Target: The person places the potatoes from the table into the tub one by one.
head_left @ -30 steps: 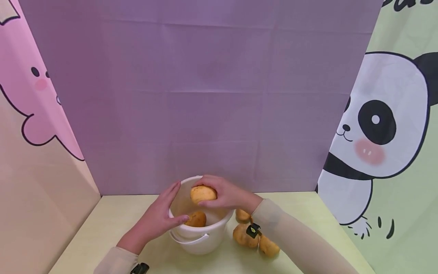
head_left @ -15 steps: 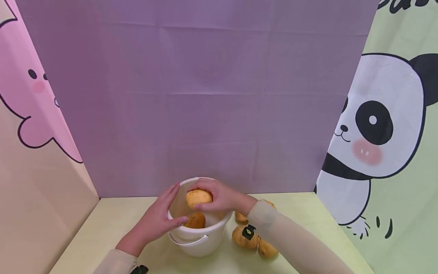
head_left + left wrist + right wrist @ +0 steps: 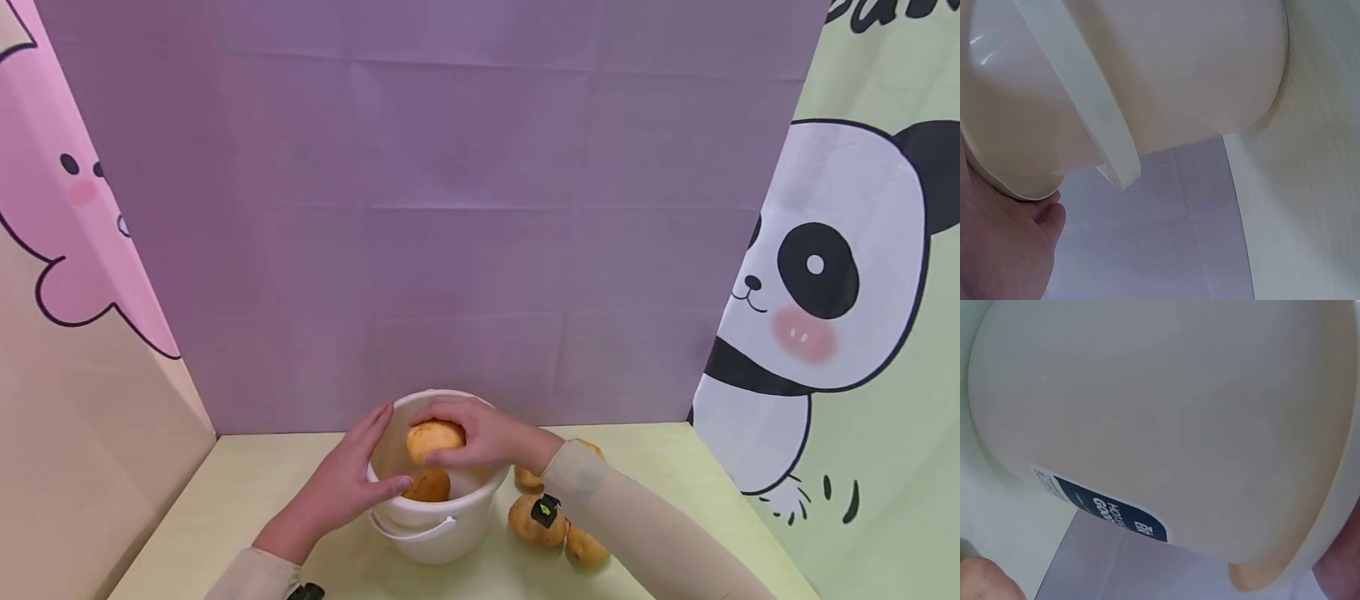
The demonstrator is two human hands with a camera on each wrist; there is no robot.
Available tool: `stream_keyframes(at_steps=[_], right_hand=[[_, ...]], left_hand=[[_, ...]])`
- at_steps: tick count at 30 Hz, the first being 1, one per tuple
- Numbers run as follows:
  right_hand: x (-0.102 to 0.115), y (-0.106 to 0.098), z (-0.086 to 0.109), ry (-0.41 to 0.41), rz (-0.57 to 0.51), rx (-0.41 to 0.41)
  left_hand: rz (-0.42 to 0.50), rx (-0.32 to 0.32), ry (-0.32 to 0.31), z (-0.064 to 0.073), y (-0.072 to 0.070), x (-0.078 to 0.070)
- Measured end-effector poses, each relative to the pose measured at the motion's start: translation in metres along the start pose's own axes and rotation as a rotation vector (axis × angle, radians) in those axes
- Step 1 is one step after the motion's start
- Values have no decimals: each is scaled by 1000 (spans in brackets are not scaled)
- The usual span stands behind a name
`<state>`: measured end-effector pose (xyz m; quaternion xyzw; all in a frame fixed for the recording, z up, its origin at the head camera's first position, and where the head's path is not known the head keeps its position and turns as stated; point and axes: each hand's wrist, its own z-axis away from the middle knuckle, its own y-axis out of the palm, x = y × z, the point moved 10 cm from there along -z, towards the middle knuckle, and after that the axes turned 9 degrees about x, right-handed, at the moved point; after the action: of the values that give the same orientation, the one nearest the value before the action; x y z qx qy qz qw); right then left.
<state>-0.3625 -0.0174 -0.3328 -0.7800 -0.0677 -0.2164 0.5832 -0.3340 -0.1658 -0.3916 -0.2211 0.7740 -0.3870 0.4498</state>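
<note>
A white bucket (image 3: 450, 533) stands upright on the table. My left hand (image 3: 348, 475) holds its near-left rim, the thumb reaching over the edge and the fingers spread along the side. In the left wrist view that hand (image 3: 1010, 237) lies against the rim, below the bucket's handle (image 3: 1094, 94). My right hand (image 3: 487, 433) grips a yellow-brown potato (image 3: 433, 442) inside the bucket's mouth. Below it a second, darker potato (image 3: 429, 486) lies in the bucket, partly behind the left thumb. The right wrist view shows the bucket's wall with a dark label (image 3: 1110, 509); the held potato is hidden there.
Several more potatoes (image 3: 536, 521) lie on the pale table (image 3: 270, 467) right of the bucket, some partly covered by the right forearm. A purple backdrop (image 3: 465, 250) rises behind the table, with printed side panels, one showing a panda (image 3: 862, 183).
My right hand has moved slightly left and lower into the bucket with the potato. The left hand keeps its place on the rim. The head view has shifted a little.
</note>
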Motion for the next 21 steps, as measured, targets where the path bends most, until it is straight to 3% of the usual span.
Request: stream_keyframes(at_steps=[10, 21], right_hand=[[-7, -4, 9, 43, -36, -18], [-13, -29, 56, 63, -61, -223]], left_hand=[[-2, -13, 5, 3, 0, 1], [-7, -39, 34, 1, -2, 1]])
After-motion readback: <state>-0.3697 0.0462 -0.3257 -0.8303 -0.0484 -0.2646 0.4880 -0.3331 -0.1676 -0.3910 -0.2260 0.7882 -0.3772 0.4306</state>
